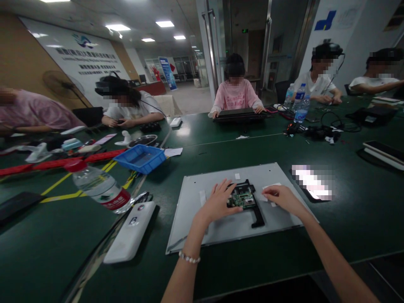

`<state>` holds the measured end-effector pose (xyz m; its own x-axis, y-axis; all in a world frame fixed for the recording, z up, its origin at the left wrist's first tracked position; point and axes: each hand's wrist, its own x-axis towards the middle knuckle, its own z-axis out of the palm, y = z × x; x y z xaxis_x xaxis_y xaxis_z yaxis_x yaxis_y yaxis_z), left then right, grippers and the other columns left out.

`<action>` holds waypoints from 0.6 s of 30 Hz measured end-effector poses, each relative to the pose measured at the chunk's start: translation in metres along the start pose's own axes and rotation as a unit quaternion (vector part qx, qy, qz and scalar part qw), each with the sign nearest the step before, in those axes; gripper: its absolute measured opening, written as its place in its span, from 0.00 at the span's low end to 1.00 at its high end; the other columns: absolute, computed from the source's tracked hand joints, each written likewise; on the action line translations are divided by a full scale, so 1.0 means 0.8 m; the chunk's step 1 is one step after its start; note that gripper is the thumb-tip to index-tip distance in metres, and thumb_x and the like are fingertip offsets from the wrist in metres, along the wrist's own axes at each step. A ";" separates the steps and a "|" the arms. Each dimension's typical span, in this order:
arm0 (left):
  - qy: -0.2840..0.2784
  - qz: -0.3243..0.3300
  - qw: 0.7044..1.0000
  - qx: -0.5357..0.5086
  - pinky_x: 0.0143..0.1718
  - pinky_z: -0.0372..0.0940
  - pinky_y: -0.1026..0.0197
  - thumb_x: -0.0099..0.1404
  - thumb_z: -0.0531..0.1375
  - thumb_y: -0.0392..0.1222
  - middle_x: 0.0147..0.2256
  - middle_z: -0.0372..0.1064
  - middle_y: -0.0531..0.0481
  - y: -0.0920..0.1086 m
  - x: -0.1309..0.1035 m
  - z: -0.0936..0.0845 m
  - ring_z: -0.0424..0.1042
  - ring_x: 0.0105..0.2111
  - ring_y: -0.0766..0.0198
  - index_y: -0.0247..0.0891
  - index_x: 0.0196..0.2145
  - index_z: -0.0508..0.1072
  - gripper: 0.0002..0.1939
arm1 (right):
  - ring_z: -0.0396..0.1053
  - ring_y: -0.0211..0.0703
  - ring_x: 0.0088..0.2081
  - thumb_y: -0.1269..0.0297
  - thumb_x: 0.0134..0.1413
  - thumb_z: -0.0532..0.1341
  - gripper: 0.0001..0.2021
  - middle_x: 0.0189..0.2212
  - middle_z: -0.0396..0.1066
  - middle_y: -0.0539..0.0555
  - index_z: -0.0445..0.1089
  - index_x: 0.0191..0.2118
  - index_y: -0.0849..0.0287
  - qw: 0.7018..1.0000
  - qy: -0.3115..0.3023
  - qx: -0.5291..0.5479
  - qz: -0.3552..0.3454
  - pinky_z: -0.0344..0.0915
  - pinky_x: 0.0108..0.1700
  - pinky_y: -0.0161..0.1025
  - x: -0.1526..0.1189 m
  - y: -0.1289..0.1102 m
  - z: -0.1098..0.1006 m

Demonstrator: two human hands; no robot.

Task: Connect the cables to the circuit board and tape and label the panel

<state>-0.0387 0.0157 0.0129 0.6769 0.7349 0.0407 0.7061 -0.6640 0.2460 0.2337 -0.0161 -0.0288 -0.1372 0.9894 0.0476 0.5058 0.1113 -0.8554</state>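
A flat grey metal panel (221, 233) lies on the table in front of me. On it sits a green circuit board (241, 200) in a black plastic bracket (258, 216). My left hand (216, 202) rests on the board's left side, fingers spread, covering part of it. To the right of the bracket, my right hand (282, 198) has thumb and fingertips pinched together over white slips (268, 186). Whether a slip is between those fingertips cannot be made out. Another small white slip (237, 176) lies on the panel above the bracket.
A bright-screened phone (312, 183) lies right of the panel. To the left are a water bottle (102, 189), a white power bank (131, 233) and a blue tray (142, 159). Several people sit around the table; one person opposite holds a dark panel (240, 114).
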 end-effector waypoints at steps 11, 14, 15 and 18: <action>0.002 0.079 0.996 -0.033 0.60 0.47 0.48 0.57 0.62 0.49 0.61 0.49 0.46 0.027 0.008 0.003 0.45 0.62 0.54 0.44 0.60 0.51 0.37 | 0.71 0.41 0.34 0.64 0.47 0.60 0.07 0.31 0.75 0.52 0.74 0.32 0.59 0.992 -0.104 0.077 -0.002 0.67 0.39 0.39 0.034 -0.004 0.006; 0.001 0.085 0.996 -0.036 0.59 0.49 0.50 0.59 0.61 0.45 0.60 0.51 0.46 0.031 0.008 0.004 0.48 0.61 0.55 0.44 0.60 0.53 0.34 | 0.71 0.41 0.34 0.63 0.47 0.60 0.08 0.30 0.74 0.52 0.73 0.32 0.60 0.991 -0.099 0.086 -0.004 0.67 0.39 0.39 0.032 0.001 0.011; 0.002 0.086 0.996 -0.035 0.59 0.49 0.50 0.60 0.61 0.45 0.60 0.51 0.46 0.031 0.008 0.005 0.49 0.61 0.55 0.44 0.59 0.53 0.33 | 0.71 0.41 0.34 0.63 0.47 0.60 0.08 0.30 0.75 0.52 0.73 0.32 0.60 0.992 -0.095 0.088 -0.009 0.67 0.39 0.39 0.031 0.001 0.012; 0.001 0.088 0.996 -0.028 0.59 0.50 0.51 0.60 0.60 0.45 0.60 0.52 0.47 0.032 0.009 0.009 0.49 0.60 0.56 0.45 0.59 0.53 0.32 | 0.71 0.41 0.34 0.64 0.48 0.60 0.08 0.31 0.75 0.52 0.74 0.33 0.59 0.994 -0.078 0.080 -0.017 0.67 0.40 0.39 0.026 0.001 0.015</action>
<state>-0.0144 0.0029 0.0129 0.7889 0.6080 0.0891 0.5639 -0.7739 0.2882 0.2209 0.0037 -0.0347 -0.2887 0.9574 0.0073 0.3584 0.1151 -0.9264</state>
